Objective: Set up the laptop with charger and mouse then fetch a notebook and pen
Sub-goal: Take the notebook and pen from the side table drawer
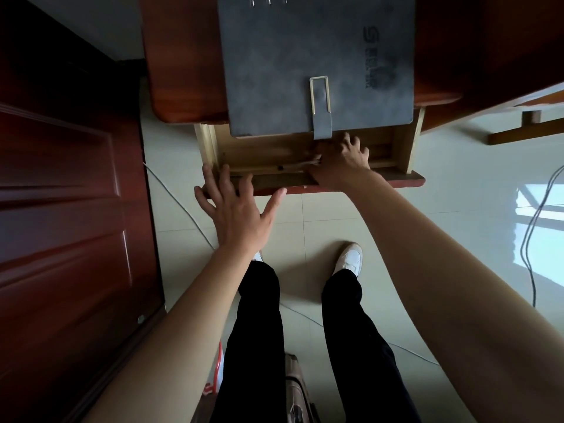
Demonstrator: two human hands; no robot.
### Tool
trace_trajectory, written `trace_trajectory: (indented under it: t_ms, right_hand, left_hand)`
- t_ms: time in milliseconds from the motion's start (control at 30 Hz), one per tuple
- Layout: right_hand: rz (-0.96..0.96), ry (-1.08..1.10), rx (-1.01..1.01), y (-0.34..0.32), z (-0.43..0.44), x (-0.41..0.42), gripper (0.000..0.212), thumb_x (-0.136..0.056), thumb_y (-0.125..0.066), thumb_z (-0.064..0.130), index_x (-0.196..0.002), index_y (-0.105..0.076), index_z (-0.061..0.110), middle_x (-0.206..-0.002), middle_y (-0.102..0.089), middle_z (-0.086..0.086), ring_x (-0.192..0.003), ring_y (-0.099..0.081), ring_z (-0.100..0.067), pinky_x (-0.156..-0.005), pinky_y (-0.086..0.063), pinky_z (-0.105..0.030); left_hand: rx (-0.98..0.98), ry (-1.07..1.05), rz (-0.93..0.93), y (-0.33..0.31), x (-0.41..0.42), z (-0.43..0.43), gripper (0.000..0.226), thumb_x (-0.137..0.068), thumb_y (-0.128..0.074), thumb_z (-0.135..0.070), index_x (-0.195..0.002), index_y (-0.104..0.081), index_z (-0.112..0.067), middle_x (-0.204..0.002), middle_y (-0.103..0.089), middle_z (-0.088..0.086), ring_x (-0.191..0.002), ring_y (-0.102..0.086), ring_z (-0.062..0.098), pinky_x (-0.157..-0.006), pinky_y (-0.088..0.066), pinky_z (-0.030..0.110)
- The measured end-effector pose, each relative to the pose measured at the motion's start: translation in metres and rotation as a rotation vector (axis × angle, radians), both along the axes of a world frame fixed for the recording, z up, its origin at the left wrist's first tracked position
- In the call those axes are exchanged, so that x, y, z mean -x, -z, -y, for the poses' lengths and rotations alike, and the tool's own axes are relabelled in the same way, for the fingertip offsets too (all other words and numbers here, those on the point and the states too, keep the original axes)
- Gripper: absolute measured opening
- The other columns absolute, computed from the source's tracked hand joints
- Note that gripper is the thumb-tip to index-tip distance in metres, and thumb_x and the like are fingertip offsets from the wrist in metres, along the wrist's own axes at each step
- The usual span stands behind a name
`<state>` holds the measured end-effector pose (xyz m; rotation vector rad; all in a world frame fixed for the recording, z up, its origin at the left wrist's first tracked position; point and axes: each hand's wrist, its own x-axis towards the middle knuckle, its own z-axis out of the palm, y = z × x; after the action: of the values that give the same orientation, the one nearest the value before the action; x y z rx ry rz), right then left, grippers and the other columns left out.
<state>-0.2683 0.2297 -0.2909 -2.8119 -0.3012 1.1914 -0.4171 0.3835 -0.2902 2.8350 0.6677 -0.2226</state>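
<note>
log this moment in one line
drawer: open | left hand: open, on drawer front | right hand: inside drawer, grip unclear | notebook: on desk, overhanging drawer

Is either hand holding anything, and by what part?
The left hand rests flat on the drawer front edge, holding nothing. The right hand reaches inside; whether it grips anything cannot be told.

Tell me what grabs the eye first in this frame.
The large grey notebook dominates the top, lying on the red-brown desk and overhanging an open wooden drawer. Below it, the right hand reaches into the drawer, while the left hand lies spread over its front edge.
</note>
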Motion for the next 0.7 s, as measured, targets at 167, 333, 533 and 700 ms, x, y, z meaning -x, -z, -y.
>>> trace_trajectory:
  t_ms: [167,333,533,700]
  right_hand:
    - [0.207,0.143,-0.233,-0.012,0.005,0.024,0.029,-0.102,-0.051,0.029,-0.126,-0.053,0.012,-0.128,-0.055,-0.014,-0.124,-0.049,-0.036,-0.105,-0.032,-0.052]
    - [0.493,0.346,-0.369,-0.030,0.022,0.073,0.032,-0.102,-0.044,0.010,-0.134,-0.052,0.007,-0.118,-0.053,-0.019,-0.097,-0.054,-0.036,-0.083,-0.045,-0.045]
    - [0.369,1.096,-0.610,-0.041,0.025,0.100,0.016,-0.102,-0.047,0.041,-0.106,-0.052,0.026,-0.078,-0.052,0.016,-0.068,-0.055,0.003,-0.064,-0.041,-0.026]
    - [0.149,1.684,-0.722,-0.036,0.027,0.097,0.036,-0.105,-0.037,0.040,-0.138,-0.035,0.026,-0.126,-0.056,-0.007,-0.094,-0.066,-0.016,-0.073,-0.051,-0.026]
  left_hand:
    - [0.011,-0.013,0.001,-0.002,0.000,0.001,0.076,-0.089,-0.033,-0.077,-0.124,-0.060,-0.015,-0.152,-0.038,0.020,-0.150,-0.010,0.040,-0.117,-0.006,0.062]
    - [-0.002,-0.027,0.041,-0.005,0.000,0.003,0.073,-0.089,-0.043,-0.076,-0.118,-0.064,-0.013,-0.149,-0.043,0.021,-0.150,-0.016,0.040,-0.117,-0.012,0.062]
    - [0.011,-0.059,0.058,-0.004,0.001,0.004,0.077,-0.087,-0.048,-0.076,-0.122,-0.062,-0.009,-0.151,-0.039,0.025,-0.148,-0.020,0.042,-0.117,-0.013,0.060]
    - [0.151,-0.275,0.189,-0.012,0.004,0.016,0.099,-0.081,-0.066,-0.067,-0.149,-0.036,-0.002,-0.159,-0.011,0.031,-0.148,-0.015,0.044,-0.117,-0.020,0.055]
